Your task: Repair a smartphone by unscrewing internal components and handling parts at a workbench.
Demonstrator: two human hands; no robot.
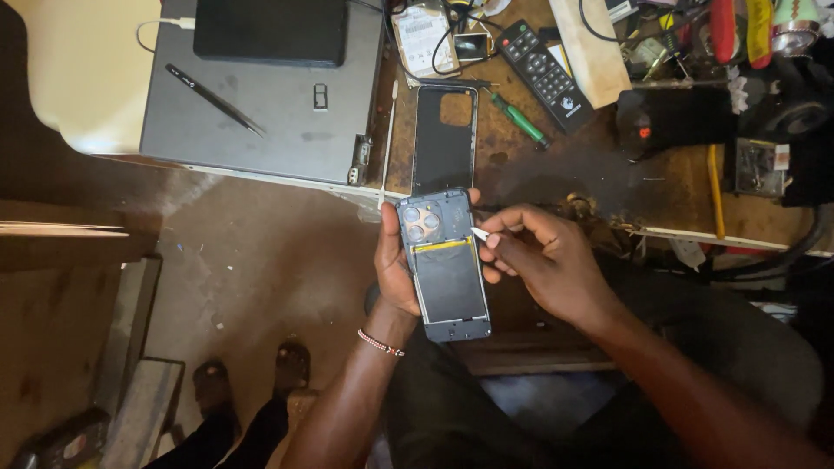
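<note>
While the left hand (395,260) was wrapped around the side of an opened phone (443,265), with fingers closed on its edge and the thumb behind, the right hand (543,260) was pinching a small white pick (479,234) between thumb and fingertips, the tip touching the right edge of the phone just below the camera block. The phone was held upright above the person's lap, in front of the bench edge, with its back cover off, so that the dark battery and a yellow strip were showing. It looked light and stiff, but probably fragile where the inside parts are bare; a hold by the frame edges seemed safer than pressing on the battery. The pick looked thin and easy to slip. Just beyond the phone, the removed back cover (443,139) lay on the worn wooden bench (678,191), and a green screwdriver (519,120) and a black remote control (543,62) lay near it. Further left, black tweezers (215,100) rested on a grey closed laptop (261,113).
</note>
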